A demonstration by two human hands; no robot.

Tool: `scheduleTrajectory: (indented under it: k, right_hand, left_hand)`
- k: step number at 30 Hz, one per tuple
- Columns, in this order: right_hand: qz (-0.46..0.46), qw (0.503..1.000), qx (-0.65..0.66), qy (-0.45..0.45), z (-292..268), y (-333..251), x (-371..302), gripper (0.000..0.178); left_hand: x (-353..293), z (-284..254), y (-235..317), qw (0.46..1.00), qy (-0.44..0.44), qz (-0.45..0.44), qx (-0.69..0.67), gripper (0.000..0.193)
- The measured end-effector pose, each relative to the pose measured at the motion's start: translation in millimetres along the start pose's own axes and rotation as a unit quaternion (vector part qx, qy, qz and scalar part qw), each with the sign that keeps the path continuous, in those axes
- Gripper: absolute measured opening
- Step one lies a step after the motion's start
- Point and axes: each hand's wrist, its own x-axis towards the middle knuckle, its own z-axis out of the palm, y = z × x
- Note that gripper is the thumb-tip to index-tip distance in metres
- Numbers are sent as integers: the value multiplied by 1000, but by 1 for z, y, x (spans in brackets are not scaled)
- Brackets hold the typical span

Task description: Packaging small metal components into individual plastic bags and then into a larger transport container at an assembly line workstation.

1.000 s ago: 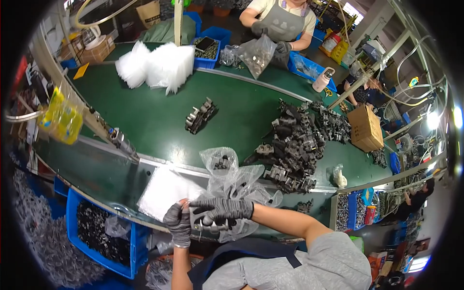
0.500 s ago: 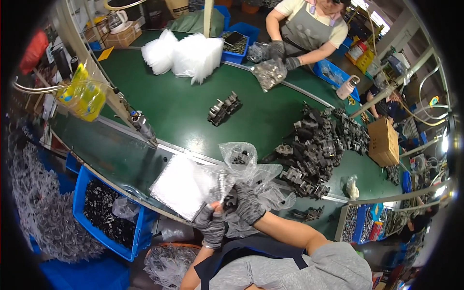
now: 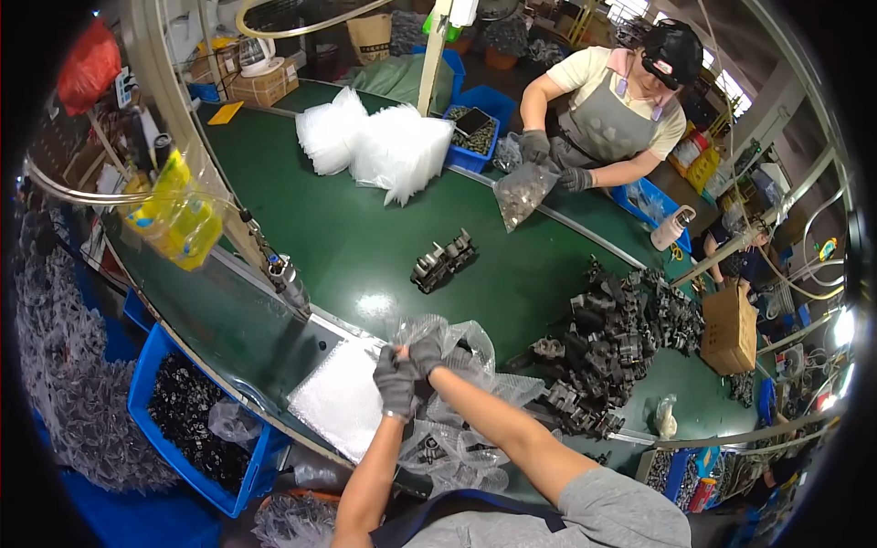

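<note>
My left hand, in a grey glove with bare fingertips, is closed at the edge of a clear bubble-wrap bag. Right beside it, nearly touching, my gloved right hand also grips the bag; its fingertips are partly hidden. More filled bubble-wrap bags lie under and beside my forearms, with dark metal parts showing through. A flat stack of white bubble-wrap bags lies left of my left hand. Beyond my hands, a dark metal part with silver pins rests alone on the green table.
A large heap of dark metal parts covers the table's right side, beside a cardboard box. White bag stacks lie at the far side. Opposite, a co-worker handles a clear bag. A blue bin of small black parts stands at left.
Both hands have moved up and slightly left with the bag, off the stack's right part. My view has shifted, so the table sits lower. The co-worker's bag now hangs upright.
</note>
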Motion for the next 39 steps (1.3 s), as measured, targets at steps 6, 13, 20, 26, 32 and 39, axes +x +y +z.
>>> scheduleTrajectory:
  k: [6,13,20,26,32,39]
  right_hand:
    - [13,770,229,-596,-236,-84,20,56]
    - [-365,885,-254,-137,-168,-58,214,54]
    - [-552,782,-252,-144,-79,-59,240,52]
    - [-262,914,-154,-269,-164,-88,209,52]
    - [145,765,466,-420,-273,-82,107,48]
    - [-87,728,293,-613,-272,-100,-36,56]
  left_hand:
    - [-43,-116,41,996,14,-19,82,14]
    - [-99,-128,17,896,-120,165,395,23]
    - [-106,-134,-24,892,-119,151,408,21]
    - [-95,-142,-2,892,-103,183,400,18]
    - [-75,-161,-9,913,-98,172,356,19]
    - [-56,-151,-3,947,-165,-137,238,20]
